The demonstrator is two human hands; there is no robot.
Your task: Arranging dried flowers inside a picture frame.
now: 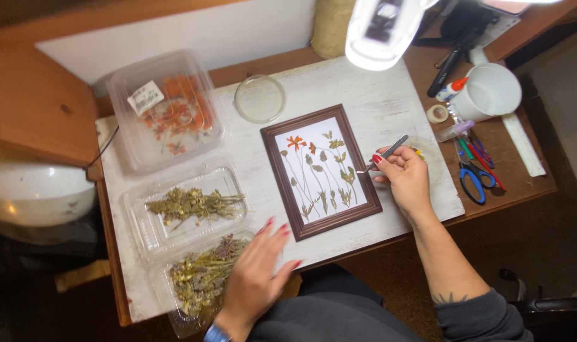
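A dark wooden picture frame (320,171) lies flat near the middle of a whitewashed board (377,95), seen from above. Inside the frame, pressed flowers and leaves (320,171) are laid out on white paper.

The right hand (404,177) rests just to the right of the frame, fingers pinched around a pair of slim tweezers (385,154). The tweezer tips reach over the frame's right edge; whether they grip anything cannot be told.

The left hand (257,272) hovers just below and left of the frame's lower left corner, fingers spread open and holding nothing, beside a clear plastic tray of dried greenish flowers (203,272).

Left of the frame sit a second such tray with dried stems (193,204) and, further up, a clear lidded box of orange petals (168,111). A round glass dish (259,98) lies above the frame's upper left corner. Well to the right are blue-handled scissors (473,178) and a white mug (491,92).
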